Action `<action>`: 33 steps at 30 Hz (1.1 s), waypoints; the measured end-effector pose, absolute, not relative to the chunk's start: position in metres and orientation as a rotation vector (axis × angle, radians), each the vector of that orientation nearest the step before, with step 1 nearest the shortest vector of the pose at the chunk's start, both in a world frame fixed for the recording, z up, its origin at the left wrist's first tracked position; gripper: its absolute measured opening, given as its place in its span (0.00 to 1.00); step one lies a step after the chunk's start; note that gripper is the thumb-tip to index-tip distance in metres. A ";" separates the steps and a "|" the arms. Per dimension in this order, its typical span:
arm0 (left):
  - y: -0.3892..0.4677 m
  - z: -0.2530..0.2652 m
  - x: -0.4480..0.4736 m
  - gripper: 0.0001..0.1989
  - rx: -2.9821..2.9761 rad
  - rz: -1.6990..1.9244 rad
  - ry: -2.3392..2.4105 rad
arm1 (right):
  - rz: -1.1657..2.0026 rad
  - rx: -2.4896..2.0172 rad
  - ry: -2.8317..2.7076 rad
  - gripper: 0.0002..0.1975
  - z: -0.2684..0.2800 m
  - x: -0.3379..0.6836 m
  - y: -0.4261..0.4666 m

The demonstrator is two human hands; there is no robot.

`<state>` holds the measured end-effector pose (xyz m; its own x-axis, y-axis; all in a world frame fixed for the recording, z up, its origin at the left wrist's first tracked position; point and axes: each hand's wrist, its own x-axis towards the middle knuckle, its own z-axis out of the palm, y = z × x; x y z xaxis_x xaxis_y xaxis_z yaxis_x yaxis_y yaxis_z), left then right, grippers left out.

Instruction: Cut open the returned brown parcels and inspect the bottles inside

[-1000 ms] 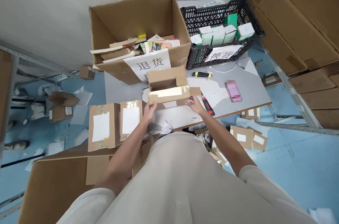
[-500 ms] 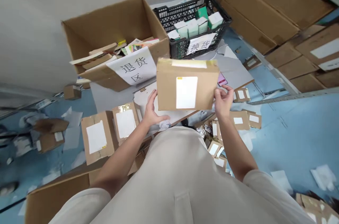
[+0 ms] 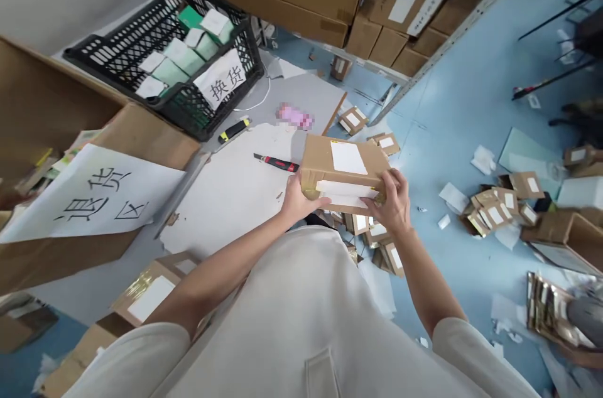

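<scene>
A taped brown cardboard box point(image 3: 377, 162) with white labels on its top and near side is held up in front of me, over the table's right part. My left hand point(image 3: 300, 200) grips its left end, thumb along the near side. At the right end my right hand point(image 3: 393, 200) is closed round the corner, thumb on the near side too. Just left of the box lies a utility knife point(image 3: 277, 162) with a black and red handle, blade pointing left. Farther back rests a yellow and black cutter point(image 3: 234, 130).
A black plastic crate point(image 3: 207, 128) holding several green and white boxes stands at the back left. Beside it is a large open carton point(image 3: 155, 134) with a paper sign. Shelving point(image 3: 400, 75) stacked with cartons rises behind. Small parcels point(image 3: 494, 213) and paper litter the blue floor.
My view has swung to the right. The box has tipped so its labelled face points upward. My left hand, apart from the box before, now grips its left end.
</scene>
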<state>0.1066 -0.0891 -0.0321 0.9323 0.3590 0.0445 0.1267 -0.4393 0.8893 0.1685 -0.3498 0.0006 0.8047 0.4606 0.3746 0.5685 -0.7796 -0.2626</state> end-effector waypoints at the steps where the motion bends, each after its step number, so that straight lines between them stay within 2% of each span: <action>1: -0.096 -0.033 0.109 0.42 2.061 0.246 0.332 | -0.411 -2.678 -0.764 0.39 -0.003 0.166 -0.360; 3: -0.105 -0.036 0.115 0.43 2.094 0.209 0.319 | -0.368 -2.768 -0.748 0.40 -0.007 0.165 -0.375; 6: -0.114 -0.044 0.122 0.38 2.092 0.142 0.314 | -0.272 -2.851 -0.703 0.40 -0.011 0.170 -0.385; 11: -0.120 -0.058 0.127 0.34 2.059 0.018 0.261 | -0.099 -2.850 -0.563 0.29 -0.020 0.192 -0.385; 14: -0.121 -0.065 0.130 0.34 2.072 -0.048 0.222 | 0.027 -2.876 -0.514 0.29 -0.024 0.202 -0.385; 20: -0.118 -0.080 0.146 0.16 2.056 -0.349 0.346 | 0.271 -3.093 -0.536 0.25 -0.017 0.197 -0.387; 24: -0.126 -0.079 0.153 0.18 2.168 -0.368 0.321 | 0.168 -3.113 -0.820 0.22 -0.010 0.188 -0.368; 29: -0.155 -0.066 0.158 0.28 2.242 -0.076 0.039 | 0.045 -3.000 -0.985 0.31 -0.016 0.192 -0.311; 33: -0.157 -0.072 0.159 0.28 2.248 -0.050 0.012 | 0.154 -2.870 -1.020 0.28 -0.019 0.207 -0.292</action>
<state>0.1590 -0.1570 -0.0725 0.9992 -0.0085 -0.0401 0.0259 -0.6273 0.7783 0.2069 -0.2917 -0.0190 0.7718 0.6327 -0.0638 0.6234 -0.7726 -0.1204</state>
